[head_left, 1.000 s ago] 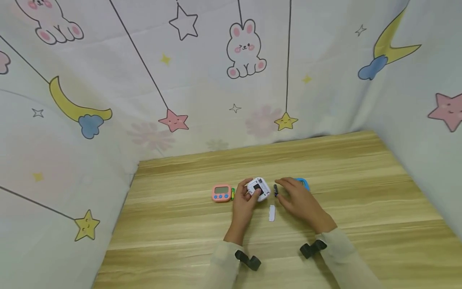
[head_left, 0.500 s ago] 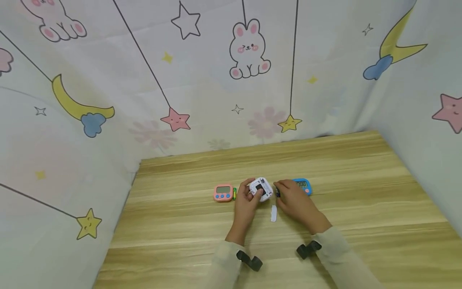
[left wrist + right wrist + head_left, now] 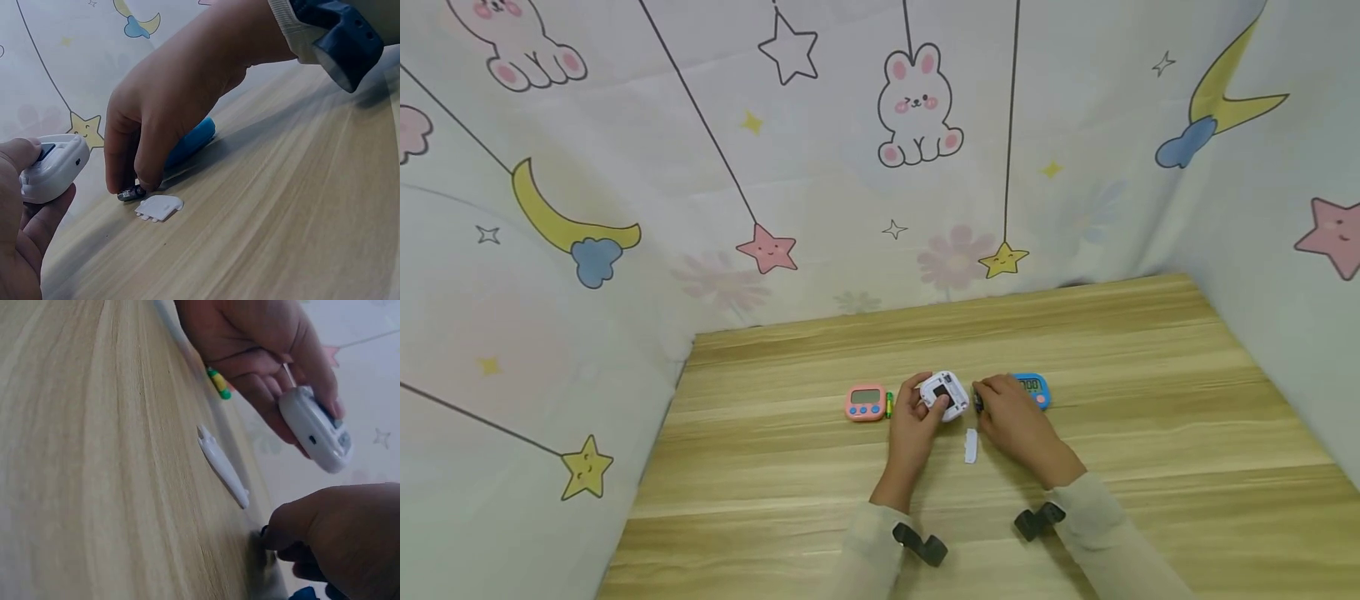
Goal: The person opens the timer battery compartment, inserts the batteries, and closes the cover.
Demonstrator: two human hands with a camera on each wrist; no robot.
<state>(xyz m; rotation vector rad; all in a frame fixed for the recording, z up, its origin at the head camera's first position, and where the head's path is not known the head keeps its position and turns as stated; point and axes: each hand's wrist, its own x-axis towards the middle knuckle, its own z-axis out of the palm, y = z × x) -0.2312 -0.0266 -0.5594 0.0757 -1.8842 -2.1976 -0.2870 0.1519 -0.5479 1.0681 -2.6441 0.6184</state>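
My left hand (image 3: 912,429) holds a white digital timer (image 3: 956,389) above the table, its back turned up and its battery compartment uncovered. The thumb lies across the timer's back. To the right of it, my right hand (image 3: 1017,423) pinches a small dark battery (image 3: 130,193) at the tabletop. The fingers hide part of the battery. On the table below the timer and apart from both hands lies the white battery cover (image 3: 972,447), with small tabs along one edge in the left wrist view.
A pink timer (image 3: 866,403) lies left of my left hand, with a green battery (image 3: 889,406) standing lengthwise beside it. Partly behind my right hand is a blue timer (image 3: 1037,390). A patterned cloth wall (image 3: 820,192) borders the wooden table (image 3: 760,483) at the back.
My right hand's fingers, spread around the dark battery one second ago, have closed on it. The left hand keeps its hold on the white timer. The view has shifted slightly.
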